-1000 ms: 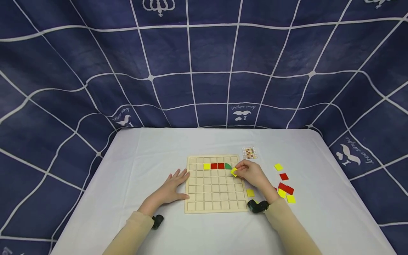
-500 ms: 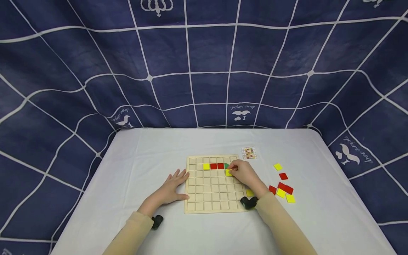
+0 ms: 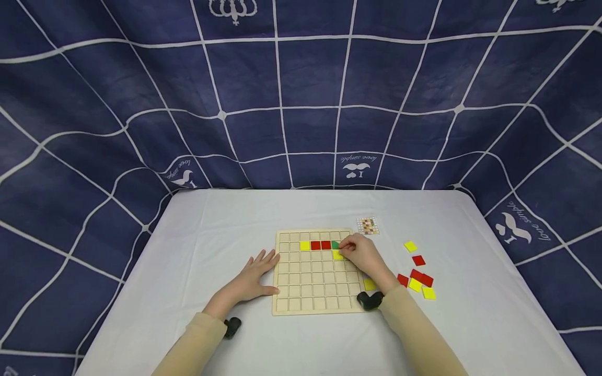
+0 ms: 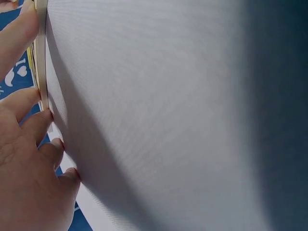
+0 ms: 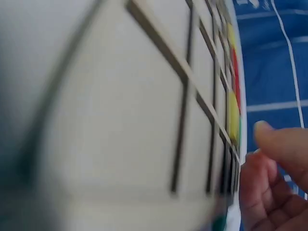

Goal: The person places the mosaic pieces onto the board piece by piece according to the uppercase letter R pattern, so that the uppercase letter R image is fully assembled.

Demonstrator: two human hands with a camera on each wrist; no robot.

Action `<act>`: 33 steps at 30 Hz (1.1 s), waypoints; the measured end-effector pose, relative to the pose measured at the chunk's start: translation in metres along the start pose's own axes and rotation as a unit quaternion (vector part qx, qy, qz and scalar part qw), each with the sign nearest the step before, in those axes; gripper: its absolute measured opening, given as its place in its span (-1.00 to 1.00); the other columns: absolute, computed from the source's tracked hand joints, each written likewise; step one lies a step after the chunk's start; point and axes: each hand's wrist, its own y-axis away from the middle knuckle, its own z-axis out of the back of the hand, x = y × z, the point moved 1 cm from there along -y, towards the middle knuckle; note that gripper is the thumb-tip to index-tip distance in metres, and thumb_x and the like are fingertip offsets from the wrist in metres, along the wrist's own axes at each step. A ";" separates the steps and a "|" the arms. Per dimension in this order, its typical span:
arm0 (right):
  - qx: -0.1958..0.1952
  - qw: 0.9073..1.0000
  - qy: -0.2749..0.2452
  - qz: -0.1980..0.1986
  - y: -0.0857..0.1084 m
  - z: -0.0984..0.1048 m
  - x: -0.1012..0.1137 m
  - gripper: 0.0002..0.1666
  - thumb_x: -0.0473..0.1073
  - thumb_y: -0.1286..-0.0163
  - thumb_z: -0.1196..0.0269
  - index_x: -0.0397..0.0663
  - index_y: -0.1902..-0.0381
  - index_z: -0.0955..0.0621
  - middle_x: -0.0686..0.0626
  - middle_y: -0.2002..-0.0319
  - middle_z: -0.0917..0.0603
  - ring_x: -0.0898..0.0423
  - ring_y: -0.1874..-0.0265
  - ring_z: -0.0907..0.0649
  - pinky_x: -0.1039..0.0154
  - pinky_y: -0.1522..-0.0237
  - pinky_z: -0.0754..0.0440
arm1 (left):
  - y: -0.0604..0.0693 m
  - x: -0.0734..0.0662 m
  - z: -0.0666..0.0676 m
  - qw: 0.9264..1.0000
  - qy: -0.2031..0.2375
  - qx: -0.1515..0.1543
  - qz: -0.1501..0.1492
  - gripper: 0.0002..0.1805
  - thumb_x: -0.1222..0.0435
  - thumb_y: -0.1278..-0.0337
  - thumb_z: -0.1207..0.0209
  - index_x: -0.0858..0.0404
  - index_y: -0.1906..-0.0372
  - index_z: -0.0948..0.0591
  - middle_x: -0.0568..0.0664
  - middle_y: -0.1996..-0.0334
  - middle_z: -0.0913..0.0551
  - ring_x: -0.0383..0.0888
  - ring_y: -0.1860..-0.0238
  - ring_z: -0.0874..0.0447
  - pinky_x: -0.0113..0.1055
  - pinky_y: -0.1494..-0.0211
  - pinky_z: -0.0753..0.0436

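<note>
The wooden grid board point(image 3: 305, 292) lies on the white-covered table. One row holds a yellow tile point(image 3: 305, 245), two red tiles point(image 3: 321, 245) and a green quarter-round tile point(image 3: 335, 244). Another yellow tile point(image 3: 337, 255) sits just below the green one, partly covered by the right hand point(image 3: 367, 256). In the right wrist view, that hand's thumb point(image 5: 279, 144) and bent fingers are apart, with no tile seen between them and the yellow tile point(image 5: 234, 115) lying in the board. My left hand point(image 3: 251, 277) rests with spread fingers along the board's left edge.
A small printed pattern card point(image 3: 368, 225) lies behind the board's right corner. Loose red tiles point(image 3: 418, 260) and yellow tiles point(image 3: 428, 293) are scattered to the right. One yellow tile point(image 3: 369, 284) lies under the right forearm, beside the board. A blue curtain point(image 3: 310, 130) hangs behind.
The right hand has carried the yellow tile leftward into the cell below the green one, let it go and drawn back slightly. The left hand has stayed put.
</note>
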 end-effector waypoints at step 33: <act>0.038 0.993 0.027 -0.110 -0.005 0.025 -0.036 -0.77 -0.21 -0.25 -0.39 -0.15 0.16 -0.64 -0.04 0.33 -0.59 0.08 0.35 -0.52 0.28 0.28 -0.50 | 0.000 0.001 0.000 1.000 0.002 0.006 -0.009 0.01 0.09 0.03 -0.44 0.23 -0.52 -0.20 0.10 -0.57 -0.05 0.16 -0.60 0.23 0.17 -0.59 0.21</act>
